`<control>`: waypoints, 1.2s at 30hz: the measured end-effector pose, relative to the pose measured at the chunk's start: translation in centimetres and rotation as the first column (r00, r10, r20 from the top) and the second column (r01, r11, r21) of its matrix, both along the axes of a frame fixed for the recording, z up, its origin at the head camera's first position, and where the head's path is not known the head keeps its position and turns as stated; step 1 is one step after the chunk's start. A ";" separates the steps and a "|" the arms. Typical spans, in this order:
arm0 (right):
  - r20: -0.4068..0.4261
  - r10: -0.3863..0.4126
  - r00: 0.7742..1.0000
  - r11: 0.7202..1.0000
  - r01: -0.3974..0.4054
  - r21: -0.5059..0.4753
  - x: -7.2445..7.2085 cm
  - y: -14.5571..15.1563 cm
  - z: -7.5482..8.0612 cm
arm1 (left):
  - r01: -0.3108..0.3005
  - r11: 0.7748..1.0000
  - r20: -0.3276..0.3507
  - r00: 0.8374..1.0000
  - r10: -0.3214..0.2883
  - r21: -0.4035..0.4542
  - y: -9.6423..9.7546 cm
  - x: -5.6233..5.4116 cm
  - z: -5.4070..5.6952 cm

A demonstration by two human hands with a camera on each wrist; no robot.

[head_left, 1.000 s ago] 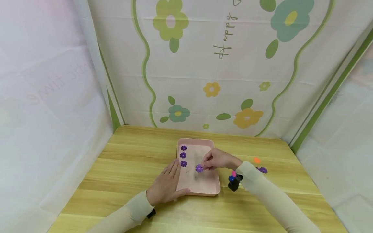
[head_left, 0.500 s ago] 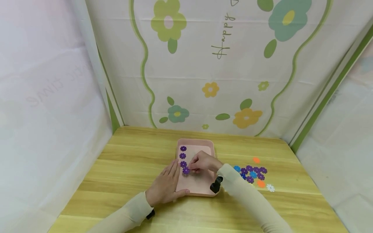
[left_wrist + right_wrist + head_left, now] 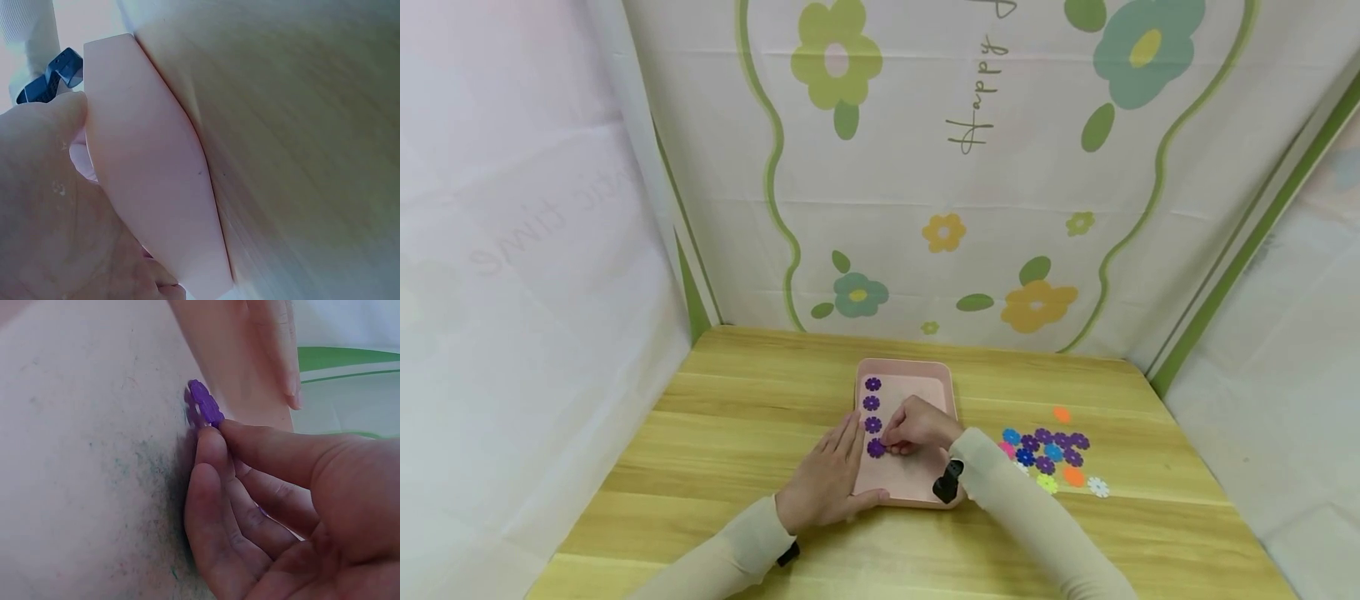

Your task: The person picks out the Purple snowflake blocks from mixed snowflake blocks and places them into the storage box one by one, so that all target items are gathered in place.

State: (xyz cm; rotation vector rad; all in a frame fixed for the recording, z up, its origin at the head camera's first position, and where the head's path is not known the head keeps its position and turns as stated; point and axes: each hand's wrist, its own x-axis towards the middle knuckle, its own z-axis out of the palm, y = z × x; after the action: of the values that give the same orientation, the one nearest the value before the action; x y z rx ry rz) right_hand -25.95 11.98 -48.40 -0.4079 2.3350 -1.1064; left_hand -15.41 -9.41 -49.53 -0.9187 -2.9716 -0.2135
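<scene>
Three discs (image 3: pixel 871 403) line a lower-centre tray (image 3: pixel 910 492), left hand (image 3: pixel 826 477) flat against it, right hand (image 3: pixel 922 423) pinching a fourth disc (image 3: pixel 875 448); a lower-right pile (image 3: pixel 1052 452) remains.

This looks like a small curtained booth set around a work table; whether it stands in a home, a studio or elsewhere cannot be told. A pale back hanging (image 3: pixel 880 167) fills the upper middle of the frame, printed with flowers, wavy green borders and the word "Happy" (image 3: pixel 973 108) running sideways. Whitish side sheets (image 3: pixel 512 375) close in at left and right, around a wood-grain tabletop (image 3: pixel 715 383) across the lower middle.
</scene>
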 end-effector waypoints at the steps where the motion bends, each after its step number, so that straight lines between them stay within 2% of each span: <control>1: -0.008 0.001 1.000 1.000 -0.001 0.004 0.0 0.0 0.0 | 0.002 1.000 0.001 1.000 -0.002 0.002 0.0 0.0 0.0; 10: -0.006 0.031 0.999 0.999 -0.031 0.006 0.2 0.2 0.9 | 0.004 1.000 -0.006 1.000 -0.004 -0.017 0.1 -0.1 0.0; 17: -0.119 0.064 0.991 0.997 -0.057 0.059 0.0 2.5 3.6 | -0.002 1.000 -0.002 1.000 0.002 -0.028 0.1 -0.2 -0.1; 26: -0.213 0.073 0.974 0.985 -0.037 0.169 0.0 8.5 7.5 | 0.008 1.000 -0.006 1.000 -0.008 -0.017 0.0 -0.3 -0.1; 32: -0.286 0.106 0.953 0.960 -0.022 0.280 0.4 13.9 9.0 | 0.004 1.000 0.005 1.000 -0.004 -0.030 0.0 -0.4 -0.4; 36: -0.297 0.128 0.946 0.944 -0.024 0.330 0.7 17.7 9.4 | 0.002 1.000 0.004 1.000 -0.002 -0.018 -0.1 -0.4 -0.6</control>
State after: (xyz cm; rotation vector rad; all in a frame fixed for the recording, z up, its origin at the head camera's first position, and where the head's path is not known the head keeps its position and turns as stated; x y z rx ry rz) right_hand -25.27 29.65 -39.01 -0.5802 2.6942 -0.6366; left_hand -15.84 -9.49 -50.08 -0.9245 -2.9808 -0.1885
